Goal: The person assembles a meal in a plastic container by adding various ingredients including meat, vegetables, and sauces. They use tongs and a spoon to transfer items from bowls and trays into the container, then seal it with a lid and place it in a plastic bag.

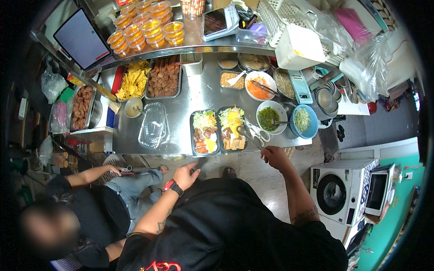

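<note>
My right hand (275, 159) is closed on the handle end of metal tongs (251, 138). The tongs' tips reach over the right-hand black meal tray (245, 147), which holds shredded vegetables, yellow sauce and pieces of meat (232, 143). Just left of it is a second black meal tray (192, 135) with salad, cut meat and a yellow piece. My left hand (184, 177) hangs in front of the counter's edge below that tray, its fingers loosely bent and apart, with nothing seen in it. White-handled scissors (258, 132) lie right of the trays, partly behind the tongs.
Clear plastic lids (153, 125) lie left on the steel counter (181, 97). Behind stand trays of browned meat (164, 77) and yellow chips (134, 79). At right are bowls of carrot (253, 92), green sauce (270, 109) and shredded cucumber (301, 119). Another person (97, 194) sits at my left.
</note>
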`<state>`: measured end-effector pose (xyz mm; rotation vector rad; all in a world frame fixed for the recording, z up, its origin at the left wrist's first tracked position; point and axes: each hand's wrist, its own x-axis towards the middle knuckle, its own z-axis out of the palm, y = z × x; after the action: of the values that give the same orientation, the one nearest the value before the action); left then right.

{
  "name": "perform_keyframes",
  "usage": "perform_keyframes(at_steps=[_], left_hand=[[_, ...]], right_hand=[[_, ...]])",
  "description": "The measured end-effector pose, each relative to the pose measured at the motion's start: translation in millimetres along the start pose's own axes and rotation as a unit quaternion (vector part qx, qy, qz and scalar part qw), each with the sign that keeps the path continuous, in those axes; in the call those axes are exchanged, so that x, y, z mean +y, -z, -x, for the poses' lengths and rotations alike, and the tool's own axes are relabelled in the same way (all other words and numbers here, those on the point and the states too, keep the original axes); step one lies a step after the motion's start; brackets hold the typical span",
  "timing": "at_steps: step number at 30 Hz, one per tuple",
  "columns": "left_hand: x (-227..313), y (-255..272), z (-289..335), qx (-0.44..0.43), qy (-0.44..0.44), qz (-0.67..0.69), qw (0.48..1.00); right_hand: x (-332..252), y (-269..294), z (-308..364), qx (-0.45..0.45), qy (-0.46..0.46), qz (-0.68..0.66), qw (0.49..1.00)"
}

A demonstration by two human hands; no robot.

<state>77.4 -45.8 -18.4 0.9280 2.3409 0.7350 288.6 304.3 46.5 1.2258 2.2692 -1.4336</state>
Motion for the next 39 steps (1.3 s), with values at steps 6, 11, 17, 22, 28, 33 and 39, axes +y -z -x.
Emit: perform_keyframes(at_steps=[6, 11, 17, 22, 28, 33, 39], left_hand=[[18, -5, -33, -0.034, -0.053, -0.015, 0.998], [20, -9, -42, -0.006, -0.070, -0.023, 0.997], [53, 10, -53, -0.141, -0.018, -0.147, 0.979], [53, 6, -58, -0.141, -0.023, -0.171, 0.975], [44, -5, -61, -0.109, -0.055, -0.180, 0.976], [38, -9, -61, -0.109, -0.062, -0.166, 0.978], [46, -5, -56, -0.070, -0.101, -0.129, 0.984]], right_hand=[[26, -41, -10, -0.011, 0.122, 0.037, 0.992], [-2, -74, -6, -0.105, 0.130, 0.042, 0.985], [-14, -83, -3, -0.092, 0.099, 0.068, 0.989], [-1, -84, 1, -0.032, 0.151, 0.119, 0.981], [-6, -88, 13, 0.016, 0.131, 0.103, 0.986], [-8, -66, 14, 0.034, 0.123, 0.080, 0.989], [21, 10, 0, 0.111, 0.058, 0.146, 0.981]])
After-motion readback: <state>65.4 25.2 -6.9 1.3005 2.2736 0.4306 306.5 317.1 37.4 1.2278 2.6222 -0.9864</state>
